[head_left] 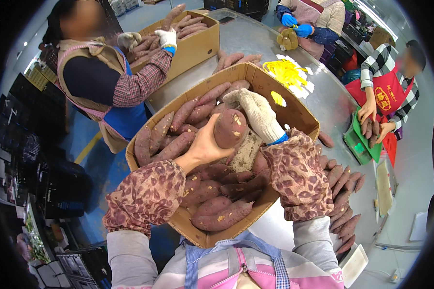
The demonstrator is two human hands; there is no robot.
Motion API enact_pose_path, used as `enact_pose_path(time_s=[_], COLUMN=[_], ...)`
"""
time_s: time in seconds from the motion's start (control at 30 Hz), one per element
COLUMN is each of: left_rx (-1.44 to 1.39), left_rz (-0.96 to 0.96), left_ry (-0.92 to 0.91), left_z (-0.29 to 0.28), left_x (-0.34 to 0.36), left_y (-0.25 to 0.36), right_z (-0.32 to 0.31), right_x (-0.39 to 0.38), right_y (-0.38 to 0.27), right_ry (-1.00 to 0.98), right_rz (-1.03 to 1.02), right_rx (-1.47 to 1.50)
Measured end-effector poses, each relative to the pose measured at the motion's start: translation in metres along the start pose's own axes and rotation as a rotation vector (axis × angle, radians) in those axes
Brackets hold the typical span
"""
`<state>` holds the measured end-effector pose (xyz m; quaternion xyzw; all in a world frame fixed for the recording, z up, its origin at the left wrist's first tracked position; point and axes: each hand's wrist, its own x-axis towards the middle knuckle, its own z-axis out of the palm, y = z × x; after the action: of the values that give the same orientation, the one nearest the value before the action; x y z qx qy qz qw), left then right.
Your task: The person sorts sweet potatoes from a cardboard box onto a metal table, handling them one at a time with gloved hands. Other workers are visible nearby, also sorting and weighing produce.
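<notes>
My left hand (205,147), bare, grips a large reddish-purple sweet potato (230,128) with pale scraped spots, held above the box. My right hand (255,113), in an off-white knit glove, curls its fingers round the far right side of that sweet potato; its fingertips are partly hidden. Below both hands stands an open cardboard box (304,113) with many sweet potatoes (222,215) inside. Between my hands, a sandy, light brown patch (246,153) shows among them.
A metal table (318,89) carries another sweet potato box (197,50), yellow-and-white tags (287,72), loose sweet potatoes (342,192) and a green scale (359,139). A gloved co-worker (106,82) stands at left; others work across the table. Black crates (65,188) stand lower left.
</notes>
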<state>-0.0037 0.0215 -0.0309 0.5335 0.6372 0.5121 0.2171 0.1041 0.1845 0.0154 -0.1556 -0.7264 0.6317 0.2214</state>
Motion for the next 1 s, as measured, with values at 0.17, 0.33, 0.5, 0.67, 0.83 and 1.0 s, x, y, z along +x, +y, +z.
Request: enact_pose_path(time_s=[0.17, 0.33, 0.5, 0.67, 0.83, 1.0], left_rx=[-0.108, -0.404, -0.510, -0.582, -0.795, -0.868], left_rz=[-0.075, -0.230, -0.238, -0.350, -0.405, -0.426], left_ry=[0.021, -0.253, -0.285, -0.292, -0.231, -0.329], left_z=[-0.003, -0.016, -0.017, -0.018, -0.014, -0.018], left_x=[0.001, -0.001, -0.002, -0.003, -0.010, -0.009], left_y=[-0.003, -0.003, 0.002, 0.011, 0.027, 0.033], right_z=[-0.005, -0.004, -0.008, -0.005, 0.009, 0.004], right_x=[-0.011, -0.005, 0.007, -0.005, 0.002, -0.001], right_y=[-0.017, -0.005, 0.004, -0.005, -0.007, 0.004], right_ry=[-0.093, 0.076, -0.030, -0.223, -0.169, 0.045], right_rz=[-0.506, -0.280, -0.157, -0.443, -0.306, -0.261], right_rx=[-0.661, -0.276, 0.026, -0.326, -0.306, -0.157])
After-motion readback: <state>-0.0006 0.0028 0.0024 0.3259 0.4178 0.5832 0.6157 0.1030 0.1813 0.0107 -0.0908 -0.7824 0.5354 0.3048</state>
